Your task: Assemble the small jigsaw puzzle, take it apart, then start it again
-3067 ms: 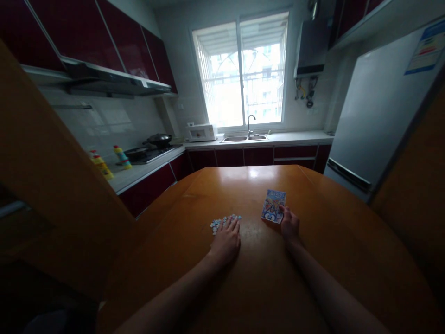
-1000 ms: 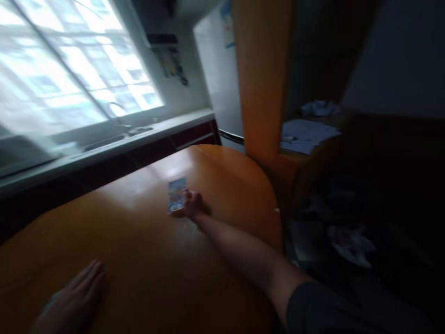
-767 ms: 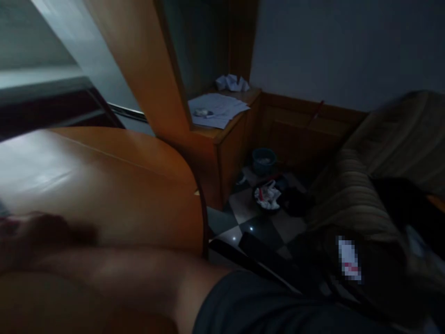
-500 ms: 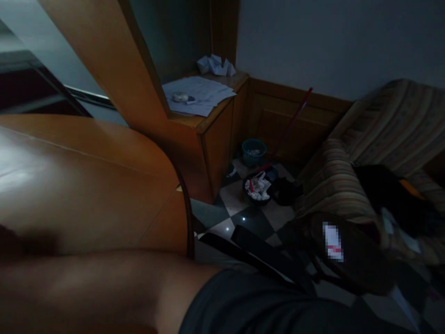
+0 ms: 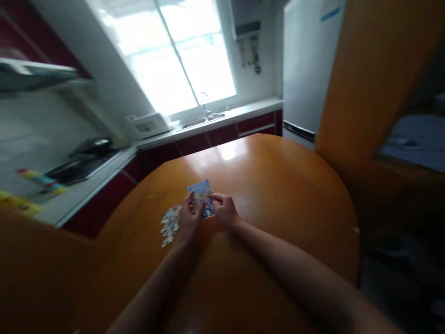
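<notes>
A small blue patterned picture is between my hands over the round wooden table; blur hides whether it is a card or joined jigsaw pieces. My left hand grips its left side, thumb and fingers apart around the edge. At the right edge, my right hand has its fingers closed in a pinch with the index fingertip on the picture. Loose jigsaw pieces lie in a pile just left of my left hand, pale and blue.
The table has a curved far edge. Beyond it are a counter with a sink, a bright window and a refrigerator. To the left stands a stove with a pan. A wooden post rises at the right.
The view has swung left from the cabinet, armchair and floor to the table and kitchen. Both hands, the picture and the pieces are now visible; earlier mainly a blurred arm showed.
</notes>
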The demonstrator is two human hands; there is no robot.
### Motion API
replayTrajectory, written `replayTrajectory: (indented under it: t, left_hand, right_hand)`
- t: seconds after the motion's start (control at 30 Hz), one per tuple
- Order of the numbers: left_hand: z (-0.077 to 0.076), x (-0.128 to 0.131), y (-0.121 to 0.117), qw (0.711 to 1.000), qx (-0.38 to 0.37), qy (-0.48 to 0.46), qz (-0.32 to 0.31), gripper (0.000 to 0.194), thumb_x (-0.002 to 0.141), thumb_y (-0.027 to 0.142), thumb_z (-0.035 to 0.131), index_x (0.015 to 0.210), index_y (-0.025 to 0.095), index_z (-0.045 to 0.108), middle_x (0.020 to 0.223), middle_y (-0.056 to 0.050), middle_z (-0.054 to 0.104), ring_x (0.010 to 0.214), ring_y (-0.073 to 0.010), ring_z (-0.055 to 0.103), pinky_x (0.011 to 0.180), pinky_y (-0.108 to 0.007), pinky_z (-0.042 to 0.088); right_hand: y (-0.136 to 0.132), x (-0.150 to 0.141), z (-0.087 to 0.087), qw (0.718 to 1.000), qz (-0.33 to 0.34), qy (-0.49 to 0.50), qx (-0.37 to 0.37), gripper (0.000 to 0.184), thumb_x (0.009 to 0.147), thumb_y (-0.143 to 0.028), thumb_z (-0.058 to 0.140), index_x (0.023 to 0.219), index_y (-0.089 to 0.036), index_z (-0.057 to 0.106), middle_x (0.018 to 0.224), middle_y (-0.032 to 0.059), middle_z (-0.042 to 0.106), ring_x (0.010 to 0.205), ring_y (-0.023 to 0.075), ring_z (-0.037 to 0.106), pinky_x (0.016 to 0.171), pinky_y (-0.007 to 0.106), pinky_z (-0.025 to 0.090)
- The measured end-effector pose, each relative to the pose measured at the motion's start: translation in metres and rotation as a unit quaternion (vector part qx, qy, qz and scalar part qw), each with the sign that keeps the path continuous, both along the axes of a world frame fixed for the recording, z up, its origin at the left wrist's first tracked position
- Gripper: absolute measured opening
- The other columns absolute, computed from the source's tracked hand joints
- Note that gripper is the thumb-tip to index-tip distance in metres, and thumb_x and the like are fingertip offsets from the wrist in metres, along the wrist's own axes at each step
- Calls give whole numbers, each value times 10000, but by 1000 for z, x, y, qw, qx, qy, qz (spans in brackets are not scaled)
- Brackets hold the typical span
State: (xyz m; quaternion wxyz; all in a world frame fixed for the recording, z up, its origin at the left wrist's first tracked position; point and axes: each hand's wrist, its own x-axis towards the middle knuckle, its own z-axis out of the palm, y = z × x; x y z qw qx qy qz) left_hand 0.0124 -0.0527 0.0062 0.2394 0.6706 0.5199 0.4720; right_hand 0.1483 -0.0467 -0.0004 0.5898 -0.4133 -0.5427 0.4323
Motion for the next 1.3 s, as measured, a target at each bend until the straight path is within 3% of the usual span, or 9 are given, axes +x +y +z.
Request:
replayTrajectory:
  t: [0.13,0.23,0.4,0.57,0.73,0.9,1.03,1.17,1.3]
  left_hand:
    - [12,-59,-6,993,-3,-105,59,587,851,329,716,1384,206,501,1125,-89,691,917,-224,713,761,-325,617]
    - [20,-115,8,986,2,-91,137,626,848,282,718,1415,206,463,1115,-93,703,906,-211,720,744,-301,617]
    - [20,-214,20,970,-51,-29,237,667,801,210,757,1396,114,472,1006,-121,723,795,-209,716,710,-325,613]
    - [9,-246,20,954,-62,75,283,562,727,188,761,1266,132,613,1136,-142,693,1056,-304,664,976,-442,535]
    - [14,-213,19,944,-12,170,281,425,874,283,565,1259,117,630,1371,-201,559,1371,-364,435,1197,-556,265]
    - [-1,-95,-2,966,35,236,98,473,920,365,540,1349,170,585,1465,-108,532,1413,-259,425,1218,-421,298]
    - [-17,-25,-24,925,57,362,-100,586,974,444,477,1499,189,427,1594,-117,357,1502,-288,277,1241,-484,224]
    - [-17,-18,-30,910,27,380,-161,546,1007,444,404,1482,180,457,1562,-119,412,1478,-273,336,1229,-466,269]
    - [-9,-41,-21,922,57,354,-147,507,994,418,441,1440,189,513,1525,-96,472,1463,-238,367,1229,-403,285]
  right_hand:
    - [-19,-19,-7,996,87,7,24,408,842,-222,517,1198,-163,708,1096,95,737,797,183,678,733,326,573]
    - [-21,-19,-11,995,62,-42,61,381,849,-273,524,1173,-183,703,1248,112,650,811,164,642,707,308,552]
    - [-18,-17,-15,997,7,-66,47,317,830,-296,510,1024,-156,719,1140,125,629,840,194,624,687,319,541]
    - [-21,-19,-17,996,9,-83,39,300,837,-327,516,976,-153,717,1144,139,619,853,217,626,677,336,551]
    - [-17,-7,-11,979,-42,-188,73,337,898,-290,437,1040,-158,712,1181,148,642,1025,255,630,853,365,539]
    - [-12,13,-3,895,-103,-429,69,480,936,-248,400,1373,-169,583,1494,127,492,1395,270,400,1173,443,276]
    - [-14,18,-8,833,-67,-550,-2,547,973,-324,407,1498,-179,447,1632,111,296,1511,294,202,1209,534,107]
    - [-17,18,-14,812,-28,-582,-32,533,993,-363,373,1479,-171,479,1610,124,341,1501,303,236,1204,543,105]
    - [-16,17,-15,810,-37,-584,-24,541,978,-354,392,1476,-162,479,1604,119,356,1495,300,254,1202,547,126]
